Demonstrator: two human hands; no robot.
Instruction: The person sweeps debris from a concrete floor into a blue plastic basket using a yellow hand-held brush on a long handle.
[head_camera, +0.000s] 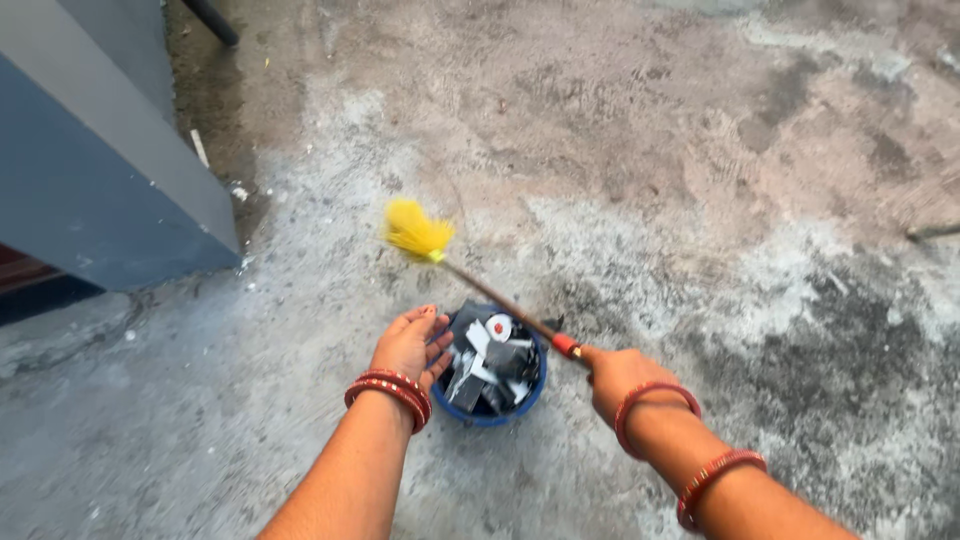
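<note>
While right hand (612, 378) grips broom (480, 290), bristles pointing up-left, left hand (408, 345) spread on blue bucket (492, 412).

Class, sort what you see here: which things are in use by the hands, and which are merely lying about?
In use:
left hand on the blue bucket of scraps
right hand gripping the yellow-bristled broom

Lying about:
grey-blue wall corner
small white stick
concrete floor

I am outside in a yard by a house. The rough concrete floor (640, 150) is stained, and a grey wall (100, 170) stands beside me.
</note>
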